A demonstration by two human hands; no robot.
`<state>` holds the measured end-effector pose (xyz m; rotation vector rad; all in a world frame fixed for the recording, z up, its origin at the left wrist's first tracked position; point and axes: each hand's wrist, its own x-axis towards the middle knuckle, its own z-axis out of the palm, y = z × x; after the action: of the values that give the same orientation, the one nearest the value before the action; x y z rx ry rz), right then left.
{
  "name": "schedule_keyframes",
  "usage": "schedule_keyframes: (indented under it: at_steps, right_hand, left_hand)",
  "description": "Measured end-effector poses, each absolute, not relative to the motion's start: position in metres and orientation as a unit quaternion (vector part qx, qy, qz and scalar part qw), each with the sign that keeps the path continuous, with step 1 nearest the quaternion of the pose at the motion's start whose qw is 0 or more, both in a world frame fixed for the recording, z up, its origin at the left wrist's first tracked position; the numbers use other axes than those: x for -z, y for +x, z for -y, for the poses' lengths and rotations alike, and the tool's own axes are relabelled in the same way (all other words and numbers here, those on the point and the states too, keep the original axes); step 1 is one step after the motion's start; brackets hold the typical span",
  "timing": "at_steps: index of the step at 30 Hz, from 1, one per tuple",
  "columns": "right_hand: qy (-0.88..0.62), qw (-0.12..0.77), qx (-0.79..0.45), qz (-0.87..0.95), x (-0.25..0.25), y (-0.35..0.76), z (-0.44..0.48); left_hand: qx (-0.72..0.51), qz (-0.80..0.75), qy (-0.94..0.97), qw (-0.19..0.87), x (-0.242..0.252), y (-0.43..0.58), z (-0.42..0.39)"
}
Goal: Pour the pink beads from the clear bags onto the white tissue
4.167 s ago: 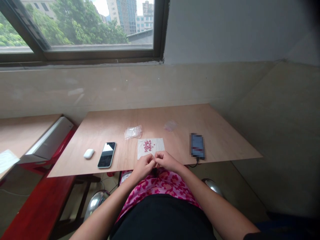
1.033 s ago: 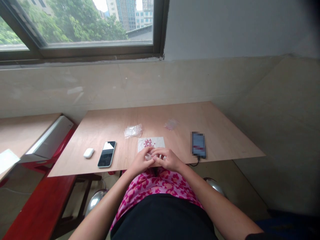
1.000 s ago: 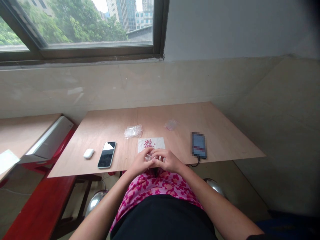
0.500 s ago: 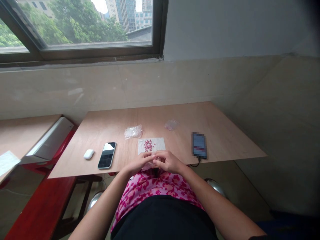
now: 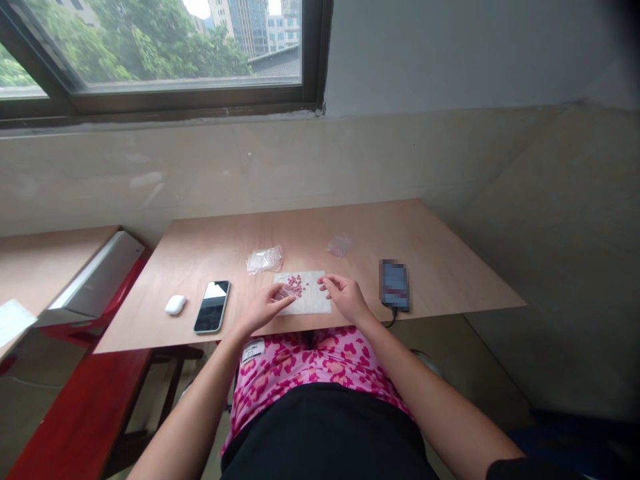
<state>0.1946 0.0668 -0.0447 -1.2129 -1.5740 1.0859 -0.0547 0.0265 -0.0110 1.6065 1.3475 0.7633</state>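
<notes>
On a white sheet (image 5: 314,303) near the table's front edge lie several small pink-red beads (image 5: 295,285), loosely heaped. My left hand (image 5: 263,310) is at the sheet's left side, its fingers closed on a small clear plastic bag (image 5: 286,292) beside the beads. Above the right part of the sheet is my right hand (image 5: 345,297), its fingers curved and apart, with nothing visible in them. Behind the sheet sits a stack of clear plastic bags (image 5: 265,260). Farther back to the right rests another clear bag (image 5: 340,245) with some pinkish pieces inside.
A phone (image 5: 213,307) and a white earbud case (image 5: 175,305) lie on the wooden table (image 5: 380,227) to the left. A second phone (image 5: 395,285) with a cable is at the right. A red bench (image 5: 85,413) stands at lower left, beneath the window side.
My hands were together at the table's front edge, in front of the sheet. They have moved apart and forward over it, the left one with the small plastic bag.
</notes>
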Motion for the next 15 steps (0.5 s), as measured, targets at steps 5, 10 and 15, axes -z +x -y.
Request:
schedule_keyframes:
  at_steps: [5, 10, 15]
  right_hand:
    - [-0.522, 0.414, -0.330, 0.669, 0.077, 0.188, -0.086]
    - [-0.475, 0.380, -0.237, 0.758, 0.100, 0.165, -0.101]
    - [-0.432, 0.336, -0.206, 0.811, 0.110, 0.151, -0.106]
  left_hand:
    - [-0.258, -0.608, 0.701, 0.269, 0.029, -0.089, -0.049]
    - [-0.139, -0.599, 0.775, 0.145, 0.036, -0.090, -0.068]
    - [-0.063, -0.561, 0.821, 0.083, 0.029, -0.074, -0.080]
